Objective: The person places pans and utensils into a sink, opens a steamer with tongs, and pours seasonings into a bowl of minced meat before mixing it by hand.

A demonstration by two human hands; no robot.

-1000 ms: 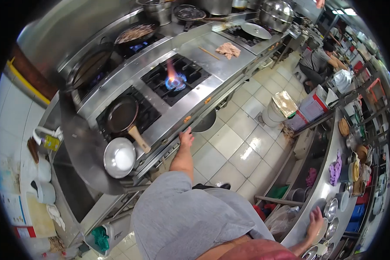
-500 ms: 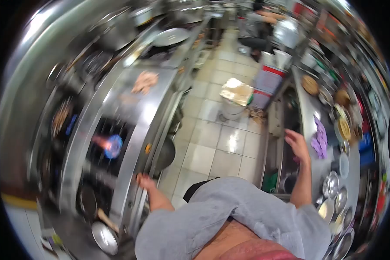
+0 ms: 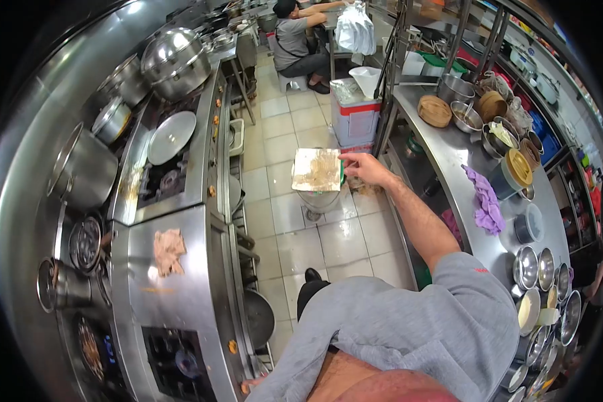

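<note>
My right hand (image 3: 365, 167) reaches forward at the end of an outstretched arm. Its fingers extend toward a bucket (image 3: 320, 201) on the floor, topped by a square, stained board (image 3: 316, 169). The fingertips overlap the board's right edge; I cannot tell whether they touch it. A bit of green shows beneath the hand. Low in the view, my left hand (image 3: 251, 385) is at the stove's front edge, mostly covered by my grey shirt, so its fingers are hard to see. A gas burner (image 3: 186, 362) lies left of it, with no tall flame showing.
At left, the steel stove (image 3: 171, 305) carries a crumpled cloth (image 3: 169, 252), a round lid (image 3: 172, 138) and large pots. On the right counter (image 3: 449, 157) are a purple cloth (image 3: 484, 201), a yellow-lidded container (image 3: 512, 173) and several bowls. A seated person (image 3: 298, 47) works at the back.
My view has swung left and forward. My right hand has moved from beside the right counter to the covered bucket. The bright burner flame no longer shows; my left hand remains along the stove front.
</note>
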